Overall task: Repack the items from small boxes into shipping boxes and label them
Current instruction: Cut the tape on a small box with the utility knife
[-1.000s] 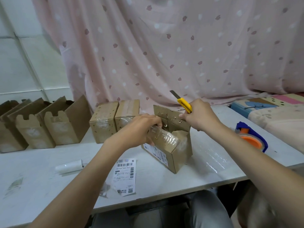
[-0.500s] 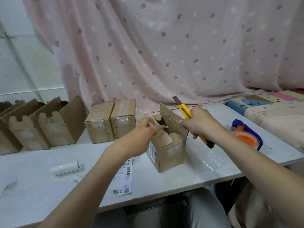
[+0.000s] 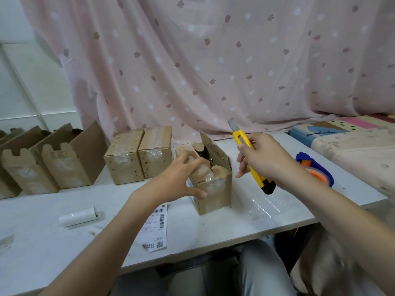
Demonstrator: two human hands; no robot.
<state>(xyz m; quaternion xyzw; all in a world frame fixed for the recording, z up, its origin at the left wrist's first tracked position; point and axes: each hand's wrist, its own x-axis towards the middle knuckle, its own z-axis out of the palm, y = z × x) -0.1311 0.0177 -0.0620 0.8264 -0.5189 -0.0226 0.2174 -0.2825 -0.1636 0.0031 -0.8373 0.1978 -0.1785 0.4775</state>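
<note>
A small cardboard box (image 3: 215, 193) stands upright near the table's middle with its top flaps open. My left hand (image 3: 181, 174) grips its left side, fingers over the top edge and thumb on the front face. To the right of the box, my right hand (image 3: 263, 159) holds a yellow utility knife (image 3: 250, 157), blade end pointing up and away, black end down. The knife is clear of the box. Two taped small boxes (image 3: 139, 154) stand side by side behind my left hand. A printed shipping label (image 3: 156, 229) lies flat in front of the box.
Several open empty cardboard boxes (image 3: 44, 165) line the back left of the white table (image 3: 42, 242). A small white paper roll (image 3: 78, 216) lies at front left. A blue and orange tape dispenser (image 3: 314, 169) sits at right, clear plastic film (image 3: 265, 206) in front of it. A pink curtain hangs behind.
The box was tilted toward me and now stands upright. My right hand let go of the box flap and drew back to the right with the knife. My left hand shifted to the box's side.
</note>
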